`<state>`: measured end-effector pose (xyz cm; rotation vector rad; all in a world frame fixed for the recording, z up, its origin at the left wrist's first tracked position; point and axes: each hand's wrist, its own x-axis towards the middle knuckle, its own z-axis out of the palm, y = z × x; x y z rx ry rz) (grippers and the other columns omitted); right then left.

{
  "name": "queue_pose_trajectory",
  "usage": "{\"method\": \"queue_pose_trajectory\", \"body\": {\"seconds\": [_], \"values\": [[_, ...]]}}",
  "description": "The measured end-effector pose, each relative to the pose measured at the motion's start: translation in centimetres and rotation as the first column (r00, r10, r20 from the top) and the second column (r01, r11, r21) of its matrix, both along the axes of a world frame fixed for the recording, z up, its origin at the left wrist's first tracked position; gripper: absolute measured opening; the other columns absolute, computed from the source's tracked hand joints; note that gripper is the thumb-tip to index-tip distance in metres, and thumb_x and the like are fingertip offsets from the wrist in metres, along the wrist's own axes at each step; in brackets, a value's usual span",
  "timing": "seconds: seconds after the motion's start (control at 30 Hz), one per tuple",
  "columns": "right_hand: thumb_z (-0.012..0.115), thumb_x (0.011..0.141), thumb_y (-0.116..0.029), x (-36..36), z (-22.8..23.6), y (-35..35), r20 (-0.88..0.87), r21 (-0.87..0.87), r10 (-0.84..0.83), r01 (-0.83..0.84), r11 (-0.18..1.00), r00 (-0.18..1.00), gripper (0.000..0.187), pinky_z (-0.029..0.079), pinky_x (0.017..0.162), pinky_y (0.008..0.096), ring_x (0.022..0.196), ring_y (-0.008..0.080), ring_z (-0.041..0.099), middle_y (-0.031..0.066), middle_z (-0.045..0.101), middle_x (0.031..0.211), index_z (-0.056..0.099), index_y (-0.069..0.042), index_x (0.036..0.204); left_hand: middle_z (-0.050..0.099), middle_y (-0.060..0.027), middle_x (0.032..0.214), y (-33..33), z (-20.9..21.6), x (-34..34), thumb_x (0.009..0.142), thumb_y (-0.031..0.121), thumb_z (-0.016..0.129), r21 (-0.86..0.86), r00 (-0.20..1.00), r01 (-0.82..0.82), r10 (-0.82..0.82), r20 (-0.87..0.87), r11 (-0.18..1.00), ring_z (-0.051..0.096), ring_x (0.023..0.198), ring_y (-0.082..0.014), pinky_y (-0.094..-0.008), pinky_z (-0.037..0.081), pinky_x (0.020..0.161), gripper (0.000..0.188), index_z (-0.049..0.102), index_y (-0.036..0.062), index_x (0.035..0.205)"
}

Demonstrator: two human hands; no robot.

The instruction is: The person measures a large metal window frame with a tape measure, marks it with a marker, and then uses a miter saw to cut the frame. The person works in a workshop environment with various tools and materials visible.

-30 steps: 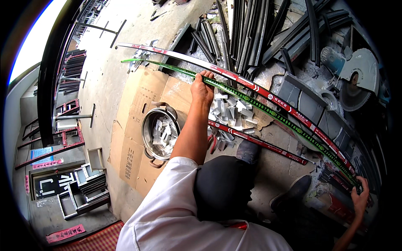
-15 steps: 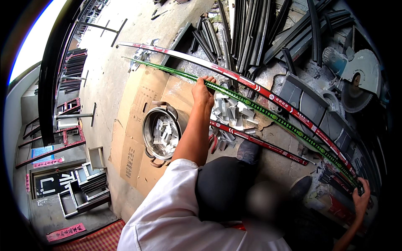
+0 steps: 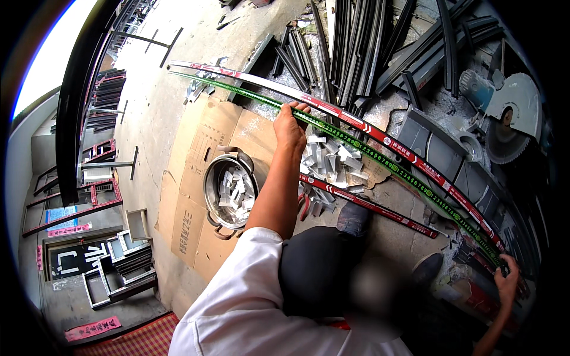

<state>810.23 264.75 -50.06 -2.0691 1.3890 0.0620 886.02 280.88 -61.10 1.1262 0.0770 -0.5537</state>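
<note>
Left hand (image 3: 291, 126) is pinching tape (image 3: 357, 143) beside bar (image 3: 387, 141); right hand (image 3: 506, 280), grip unclear. Apparently, measuring is happening, next needing alignment.

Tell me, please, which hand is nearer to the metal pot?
Left. The left hand is beyond the metal pot, to its right; the right hand is much farther right.

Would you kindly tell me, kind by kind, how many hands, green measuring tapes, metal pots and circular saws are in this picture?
Hands: 2 (left hand, right hand)
Green measuring tape: 1
Metal pot: 1
Circular saw: 1
Total: 5
</note>
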Motion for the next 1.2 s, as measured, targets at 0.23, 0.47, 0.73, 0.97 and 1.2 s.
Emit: {"method": "queue_pose_trajectory", "body": {"seconds": [0.23, 0.47, 0.73, 0.97, 1.2], "values": [[0.061, 0.078, 0.000, 1.3, -0.8, 0.3, 0.005, 0.114, -0.091, 0.090, 0.989, 0.996, 0.040, 0.044, 0.104, 0.0355, 0.113, 0.0272, 0.063, 0.0152, 0.067, 0.113, 0.066, 0.003, 0.117, 0.070, -0.0217, 0.098, -1.6, 1.2, -0.2, 0.110, 0.026, 0.044, -0.007, 0.998, 0.052, -0.052, 0.021, 0.999, 0.072, 0.085, -0.0312, -0.0411, 0.064, 0.080, 0.035, 0.056, -0.0068, 0.115], [0.061, 0.079, 0.000, 1.9, -1.3, 0.3, -0.005, 0.107, -0.056, 0.056, 0.993, 0.998, 0.038, 0.044, 0.103, 0.0357, 0.112, 0.0270, 0.063, 0.0158, 0.067, 0.113, 0.065, 0.002, 0.117, 0.070, -0.0212, 0.101, -2.3, -0.3, 0.3, 0.109, 0.024, 0.045, 0.026, 0.999, 0.046, -0.045, -0.031, 0.999, 0.073, 0.086, -0.0317, -0.0415, 0.064, 0.080, 0.032, 0.057, -0.0051, 0.113], [0.060, 0.082, 0.000, 3.8, -1.8, 0.4, 0.033, 0.097, -0.036, 0.033, 0.995, 0.999, 0.035, 0.046, 0.100, 0.0352, 0.107, 0.0260, 0.063, 0.0159, 0.067, 0.111, 0.064, 0.004, 0.116, 0.070, -0.0208, 0.102, -2.4, -0.2, 0.2, 0.107, 0.022, 0.046, 0.026, 0.998, 0.049, -0.048, -0.032, 0.998, 0.073, 0.087, -0.0307, -0.0407, 0.064, 0.080, 0.029, 0.057, -0.0042, 0.112], [0.061, 0.083, -0.002, 7.0, -1.4, 0.5, 0.077, 0.100, -0.011, 0.003, 0.995, 0.997, 0.034, 0.046, 0.100, 0.0357, 0.108, 0.0274, 0.063, 0.0164, 0.065, 0.112, 0.064, 0.004, 0.116, 0.070, -0.0206, 0.102, -2.4, -0.2, 0.2, 0.107, 0.021, 0.046, 0.031, 0.999, 0.038, -0.037, -0.031, 0.999, 0.072, 0.087, -0.0300, -0.0405, 0.063, 0.082, 0.028, 0.057, -0.0041, 0.112], [0.063, 0.084, -0.003, 8.8, -1.6, 0.6, 0.107, 0.114, -0.021, 0.009, 0.993, 0.994, 0.033, 0.047, 0.099, 0.0351, 0.107, 0.0270, 0.063, 0.0163, 0.065, 0.112, 0.065, 0.003, 0.117, 0.070, -0.0201, 0.101, -2.5, 0.0, 0.2, 0.106, 0.021, 0.047, 0.039, 0.999, 0.044, -0.043, -0.032, 0.998, 0.073, 0.086, -0.0302, -0.0398, 0.063, 0.080, 0.028, 0.057, -0.0042, 0.113]]}}
